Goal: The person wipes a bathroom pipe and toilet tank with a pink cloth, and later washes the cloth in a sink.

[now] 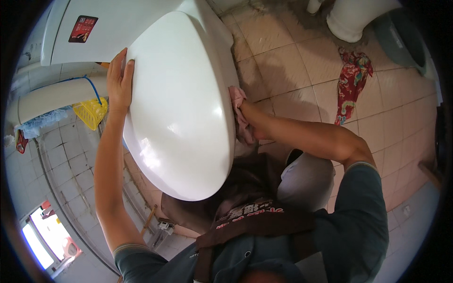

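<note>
A white toilet with its lid (180, 106) down fills the middle of the view, its tank (106, 32) at the upper left. My left hand (120, 83) rests on the lid's left edge near the hinge end, holding nothing that I can see. On the other side, low against the toilet's outer wall, my right hand (256, 129) is pressed to a crumpled pink cloth (241, 113). The cloth hides most of its fingers. A dark apron (254, 215) covers my lap below the toilet's front.
A red floral cloth (350, 83) lies on the tiled floor (293, 78) at right. Beyond it stand a white pedestal (348, 21) and a grey-green bucket (401, 39). A yellow plastic basket (91, 112) hangs from a pipe at left, beside a tiled wall.
</note>
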Action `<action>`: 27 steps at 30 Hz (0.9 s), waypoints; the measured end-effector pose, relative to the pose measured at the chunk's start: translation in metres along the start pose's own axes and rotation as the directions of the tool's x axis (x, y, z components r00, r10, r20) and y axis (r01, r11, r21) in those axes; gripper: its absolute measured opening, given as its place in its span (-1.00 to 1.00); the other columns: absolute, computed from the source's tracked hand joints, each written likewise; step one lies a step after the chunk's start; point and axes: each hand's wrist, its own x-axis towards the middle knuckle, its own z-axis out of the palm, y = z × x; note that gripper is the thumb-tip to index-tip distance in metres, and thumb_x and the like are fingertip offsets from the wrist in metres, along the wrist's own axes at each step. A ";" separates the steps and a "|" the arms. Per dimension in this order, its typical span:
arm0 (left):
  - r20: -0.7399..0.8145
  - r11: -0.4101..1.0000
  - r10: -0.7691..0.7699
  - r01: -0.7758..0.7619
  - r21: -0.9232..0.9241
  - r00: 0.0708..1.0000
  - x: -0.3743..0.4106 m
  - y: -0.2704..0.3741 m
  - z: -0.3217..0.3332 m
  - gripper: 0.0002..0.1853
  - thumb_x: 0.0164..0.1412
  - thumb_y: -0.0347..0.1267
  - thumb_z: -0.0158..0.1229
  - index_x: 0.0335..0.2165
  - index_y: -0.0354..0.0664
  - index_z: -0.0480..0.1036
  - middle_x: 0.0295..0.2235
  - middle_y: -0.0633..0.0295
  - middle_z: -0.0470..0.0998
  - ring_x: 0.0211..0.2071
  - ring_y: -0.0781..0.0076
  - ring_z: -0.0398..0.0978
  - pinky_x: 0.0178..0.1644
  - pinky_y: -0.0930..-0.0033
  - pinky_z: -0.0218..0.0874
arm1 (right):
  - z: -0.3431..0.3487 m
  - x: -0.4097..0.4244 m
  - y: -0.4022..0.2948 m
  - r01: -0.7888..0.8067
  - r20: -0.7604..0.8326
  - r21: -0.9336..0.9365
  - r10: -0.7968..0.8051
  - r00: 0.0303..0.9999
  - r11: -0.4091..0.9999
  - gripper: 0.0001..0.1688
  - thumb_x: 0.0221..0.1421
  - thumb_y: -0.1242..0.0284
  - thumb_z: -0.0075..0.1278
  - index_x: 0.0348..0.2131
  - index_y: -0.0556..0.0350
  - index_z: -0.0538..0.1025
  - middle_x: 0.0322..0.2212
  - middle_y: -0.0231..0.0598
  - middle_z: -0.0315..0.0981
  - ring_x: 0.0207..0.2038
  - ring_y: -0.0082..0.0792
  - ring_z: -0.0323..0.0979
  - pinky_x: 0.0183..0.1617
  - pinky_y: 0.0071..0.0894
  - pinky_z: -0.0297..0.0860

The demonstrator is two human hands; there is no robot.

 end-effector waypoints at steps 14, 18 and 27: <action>-0.079 1.000 0.028 -0.028 0.002 0.996 -0.004 -0.009 0.006 -0.48 0.33 -0.09 -0.04 0.12 -0.15 0.35 0.07 0.03 0.42 0.08 0.13 0.37 0.15 0.29 0.16 | 0.021 -0.091 0.005 0.677 0.299 -0.323 -0.608 0.736 0.662 -0.66 0.24 0.33 -0.02 -0.07 0.16 0.38 -0.18 -0.24 0.32 -0.12 -0.46 0.33 -0.05 -0.44 0.31; -0.144 0.993 0.103 -0.094 0.070 0.984 -0.008 0.008 -0.001 -0.56 0.28 -0.18 0.03 -0.03 -0.30 0.42 -0.06 -0.09 0.48 0.01 0.02 0.40 0.10 0.20 0.20 | 0.035 -0.114 -0.017 0.594 0.319 -0.409 -0.501 0.805 0.693 -0.62 0.17 0.40 0.03 -0.05 0.14 0.35 -0.21 -0.23 0.31 -0.14 -0.43 0.34 -0.04 -0.41 0.32; -0.200 0.989 0.123 -0.105 0.100 0.972 -0.011 0.001 0.001 -0.55 0.25 -0.19 0.03 -0.05 -0.34 0.41 -0.09 -0.15 0.48 -0.01 -0.10 0.38 0.09 0.07 0.19 | 0.063 -0.070 -0.069 0.642 0.218 -0.677 -0.736 0.641 0.359 -0.14 -0.10 0.38 0.24 0.09 0.32 0.16 -0.14 -0.11 0.35 -0.10 -0.34 0.39 -0.04 -0.33 0.38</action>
